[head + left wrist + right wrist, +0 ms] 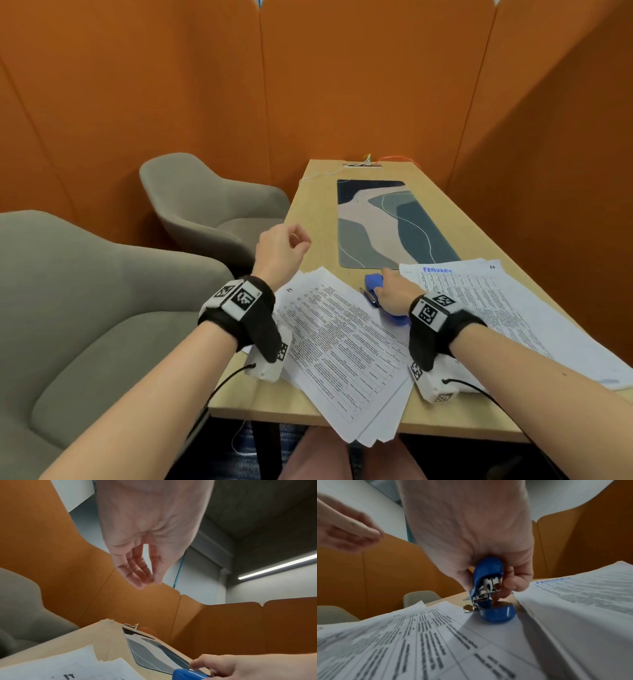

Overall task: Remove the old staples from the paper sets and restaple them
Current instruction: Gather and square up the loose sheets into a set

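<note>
Blue stapler, one, gripped by right hand; two paper sets.

walls: tall orange felt panels enclosing the booth | seating: two grey upholstered armchairs standing left of the light wooden desk | mat: abstract blue-grey desk pad lying along it | light: white ceiling strip lamp glowing overhead
</note>
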`<move>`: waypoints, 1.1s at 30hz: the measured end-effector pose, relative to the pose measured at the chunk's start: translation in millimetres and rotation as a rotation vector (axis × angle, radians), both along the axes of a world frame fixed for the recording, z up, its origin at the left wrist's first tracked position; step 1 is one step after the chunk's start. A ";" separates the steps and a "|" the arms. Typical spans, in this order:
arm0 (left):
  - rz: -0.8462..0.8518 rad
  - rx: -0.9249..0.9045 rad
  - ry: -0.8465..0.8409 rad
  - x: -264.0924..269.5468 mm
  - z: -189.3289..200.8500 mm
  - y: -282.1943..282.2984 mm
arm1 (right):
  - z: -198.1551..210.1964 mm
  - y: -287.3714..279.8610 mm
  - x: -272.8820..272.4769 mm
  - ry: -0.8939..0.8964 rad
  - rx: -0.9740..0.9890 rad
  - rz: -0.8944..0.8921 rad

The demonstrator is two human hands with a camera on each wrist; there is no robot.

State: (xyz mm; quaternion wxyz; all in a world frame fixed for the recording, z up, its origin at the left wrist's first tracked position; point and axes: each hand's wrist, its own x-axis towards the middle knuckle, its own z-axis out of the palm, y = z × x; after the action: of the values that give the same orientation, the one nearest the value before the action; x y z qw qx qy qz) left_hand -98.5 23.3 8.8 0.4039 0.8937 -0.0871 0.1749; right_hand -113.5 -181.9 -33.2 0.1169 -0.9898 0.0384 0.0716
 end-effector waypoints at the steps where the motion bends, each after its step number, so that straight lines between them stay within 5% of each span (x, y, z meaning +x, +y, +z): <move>1: 0.004 -0.006 -0.043 -5.4 0.4 -1.8 | -0.6 1.0 0.6 -0.008 -0.013 0.015; 6: -0.040 -0.115 -0.221 -27.2 7.1 -28.5 | 8.7 -12.4 -4.6 -0.037 0.123 -0.097; 12: -0.301 -0.283 -0.331 -67.4 29.2 -120.9 | 76.7 -87.1 -67.6 -0.426 0.384 -0.115; 16: -0.529 -0.346 -0.271 -114.8 28.9 -209.3 | 110.6 -150.2 -134.2 -0.680 0.361 -0.225; 19: -0.701 -0.375 -0.162 -156.4 16.3 -271.5 | 118.6 -197.1 -183.0 -0.704 0.264 -0.301; 27: -1.089 -0.196 0.155 -249.9 -90.2 -401.9 | 97.5 -306.5 -305.0 -0.638 0.181 -0.520; 33: -1.028 0.268 0.423 -247.8 -193.0 -465.6 | 68.7 -365.4 -357.0 -0.675 0.258 -0.551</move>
State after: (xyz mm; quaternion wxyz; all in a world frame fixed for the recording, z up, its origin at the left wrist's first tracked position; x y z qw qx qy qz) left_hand -346.3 -442.3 -184.2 0.3289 0.7955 -0.4492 -0.2392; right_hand -470.4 -547.4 35.5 0.2598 -0.8880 0.2508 -0.2845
